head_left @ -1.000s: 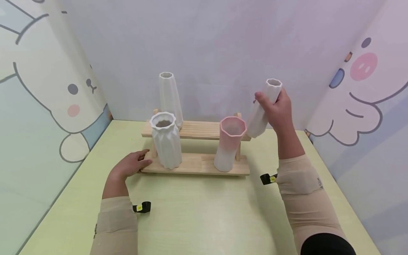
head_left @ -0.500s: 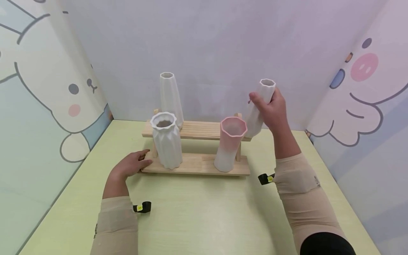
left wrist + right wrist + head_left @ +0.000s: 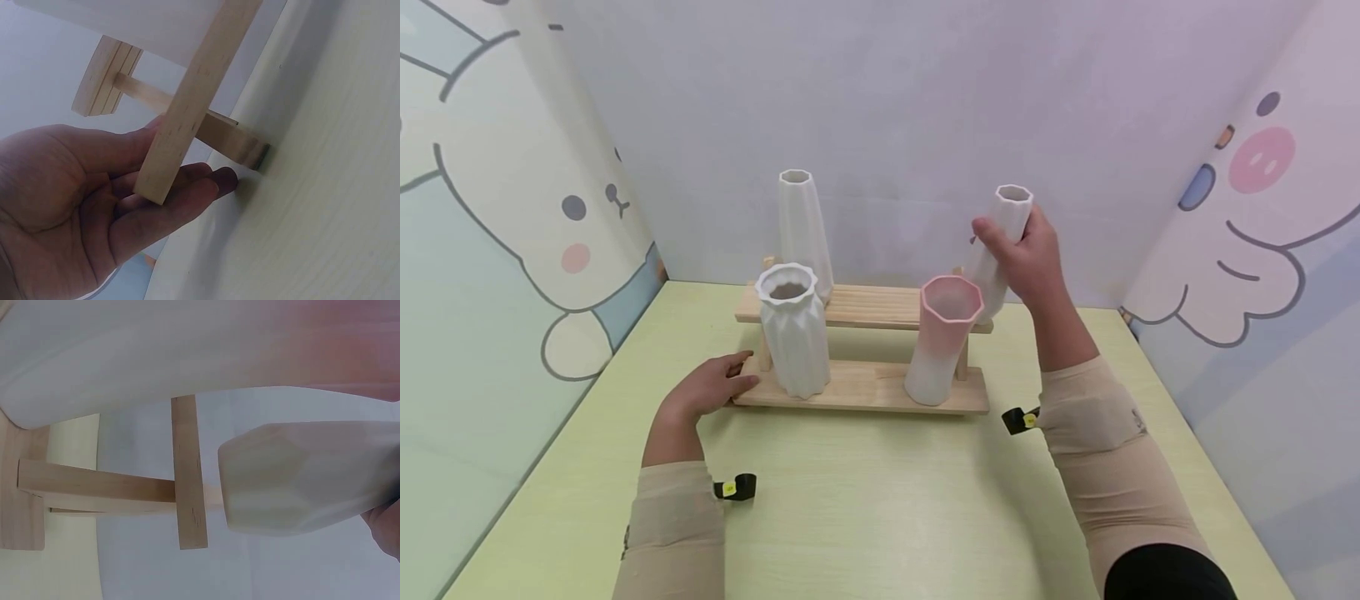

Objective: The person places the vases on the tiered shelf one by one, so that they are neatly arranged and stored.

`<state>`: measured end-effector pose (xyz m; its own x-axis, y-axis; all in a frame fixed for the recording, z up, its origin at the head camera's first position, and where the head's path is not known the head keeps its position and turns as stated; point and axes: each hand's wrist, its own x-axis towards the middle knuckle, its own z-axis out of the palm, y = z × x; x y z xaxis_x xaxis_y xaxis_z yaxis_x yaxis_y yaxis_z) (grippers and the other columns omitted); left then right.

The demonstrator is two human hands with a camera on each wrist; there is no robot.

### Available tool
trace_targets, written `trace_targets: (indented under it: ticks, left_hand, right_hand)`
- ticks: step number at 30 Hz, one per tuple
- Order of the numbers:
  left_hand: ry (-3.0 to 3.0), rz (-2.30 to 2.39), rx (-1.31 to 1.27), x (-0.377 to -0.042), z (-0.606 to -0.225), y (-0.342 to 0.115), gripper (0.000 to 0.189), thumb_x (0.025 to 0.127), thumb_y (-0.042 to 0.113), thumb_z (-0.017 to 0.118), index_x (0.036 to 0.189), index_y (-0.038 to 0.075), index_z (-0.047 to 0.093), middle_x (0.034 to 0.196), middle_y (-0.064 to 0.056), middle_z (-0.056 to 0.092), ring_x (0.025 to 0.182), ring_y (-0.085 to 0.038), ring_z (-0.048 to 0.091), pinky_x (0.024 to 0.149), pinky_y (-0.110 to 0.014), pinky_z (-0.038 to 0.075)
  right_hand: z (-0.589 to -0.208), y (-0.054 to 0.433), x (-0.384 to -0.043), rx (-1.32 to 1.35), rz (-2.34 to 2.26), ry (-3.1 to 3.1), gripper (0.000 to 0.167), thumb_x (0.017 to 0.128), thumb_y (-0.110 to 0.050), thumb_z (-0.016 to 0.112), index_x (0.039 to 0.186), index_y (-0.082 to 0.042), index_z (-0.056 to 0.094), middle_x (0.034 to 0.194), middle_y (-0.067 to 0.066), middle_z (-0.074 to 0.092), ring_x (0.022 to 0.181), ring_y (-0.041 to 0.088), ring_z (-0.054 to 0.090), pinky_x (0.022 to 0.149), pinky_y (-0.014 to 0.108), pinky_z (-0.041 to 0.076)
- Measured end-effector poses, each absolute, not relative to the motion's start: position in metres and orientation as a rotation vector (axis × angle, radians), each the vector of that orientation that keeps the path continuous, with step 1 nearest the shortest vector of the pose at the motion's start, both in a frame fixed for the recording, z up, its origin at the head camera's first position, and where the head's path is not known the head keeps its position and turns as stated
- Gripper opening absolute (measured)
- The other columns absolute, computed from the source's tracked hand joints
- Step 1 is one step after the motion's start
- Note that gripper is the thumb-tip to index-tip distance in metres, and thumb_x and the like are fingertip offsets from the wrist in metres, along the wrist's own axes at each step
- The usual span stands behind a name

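My right hand (image 3: 1037, 258) grips a slim white faceted vase (image 3: 1012, 218) near its neck, at the right end of the two-tier wooden stand's upper board (image 3: 872, 307). In the right wrist view the vase's base (image 3: 250, 481) appears slightly apart from that board (image 3: 189, 481). With the thumb above and fingers beneath, my left hand (image 3: 703, 388) pinches the left end of the lower board (image 3: 184, 125). A pink-and-white vase (image 3: 942, 346) and a ribbed white vase (image 3: 795, 346) stand on the lower board. Behind them, a tall white vase (image 3: 805, 237) stands on the upper board's left.
The stand sits on a pale yellow-green table (image 3: 865, 500). A plain wall (image 3: 887, 125) rises behind it, with cartoon-printed panels (image 3: 580, 225) on both sides. The pink vase stands close in front of the held vase.
My right hand has carried the white vase leftward, from beyond the stand's right end to the upper board's right end. The left hand has stayed on the lower board.
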<state>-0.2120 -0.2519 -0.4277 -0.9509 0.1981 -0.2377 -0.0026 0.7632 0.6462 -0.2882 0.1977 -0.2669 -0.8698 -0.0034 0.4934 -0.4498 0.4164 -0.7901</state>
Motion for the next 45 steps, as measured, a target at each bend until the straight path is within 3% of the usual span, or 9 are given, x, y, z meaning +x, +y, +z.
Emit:
trace_targets:
  ticks: [28, 32, 35, 39, 45]
  left_hand:
    - [2.667, 0.996, 0.160, -0.211, -0.427, -0.252, 0.069, 0.101, 0.037, 0.054, 0.154, 0.003, 0.028, 0.149, -0.028, 0.041, 0.135, -0.042, 0.042, 0.108, -0.061, 0.035]
    - [2.668, 0.993, 0.157, -0.212, -0.428, -0.252, 0.069, 0.101, 0.037, 0.055, 0.154, 0.003, 0.028, 0.133, -0.026, 0.056, 0.125, -0.037, 0.050, 0.107, -0.060, 0.036]
    - [2.674, 0.989, 0.163, -0.212, -0.428, -0.253, 0.069, 0.101, 0.038, 0.055, 0.154, 0.003, 0.028, 0.123, -0.023, 0.060, 0.118, -0.035, 0.052, 0.107, -0.060, 0.036]
    - [2.683, 0.987, 0.173, -0.213, -0.428, -0.253, 0.070, 0.100, 0.039, 0.055, 0.154, 0.003, 0.029, 0.132, -0.022, 0.056, 0.124, -0.036, 0.049, 0.107, -0.061, 0.036]
    - [2.676, 0.991, 0.170, -0.213, -0.429, -0.254, 0.070, 0.100, 0.039, 0.055, 0.154, 0.003, 0.028, 0.120, -0.018, 0.061, 0.116, -0.033, 0.052, 0.107, -0.061, 0.036]
  right_hand:
    - [-0.268, 0.179, -0.299, 0.457, 1.488, -2.267, 0.054, 0.086, -0.046, 0.072, 0.124, -0.013, 0.054, 0.093, 0.004, 0.067, 0.084, 0.020, 0.066, 0.071, 0.030, 0.053]
    - [-0.267, 0.176, -0.300, 0.463, 1.482, -2.291, 0.056, 0.086, -0.048, 0.072, 0.125, -0.013, 0.053, 0.096, 0.006, 0.067, 0.087, 0.021, 0.065, 0.072, 0.031, 0.053]
    - [-0.267, 0.174, -0.300, 0.470, 1.485, -2.301, 0.056, 0.086, -0.049, 0.071, 0.125, -0.013, 0.052, 0.097, 0.006, 0.066, 0.089, 0.021, 0.064, 0.074, 0.032, 0.053]
    - [-0.268, 0.172, -0.302, 0.491, 1.509, -2.296, 0.054, 0.087, -0.046, 0.072, 0.125, -0.013, 0.052, 0.096, 0.007, 0.067, 0.088, 0.021, 0.065, 0.074, 0.032, 0.053]
    - [-0.270, 0.167, -0.305, 0.538, 1.519, -2.278, 0.049, 0.087, -0.044, 0.072, 0.121, -0.014, 0.055, 0.092, 0.006, 0.068, 0.086, 0.021, 0.065, 0.072, 0.031, 0.053]
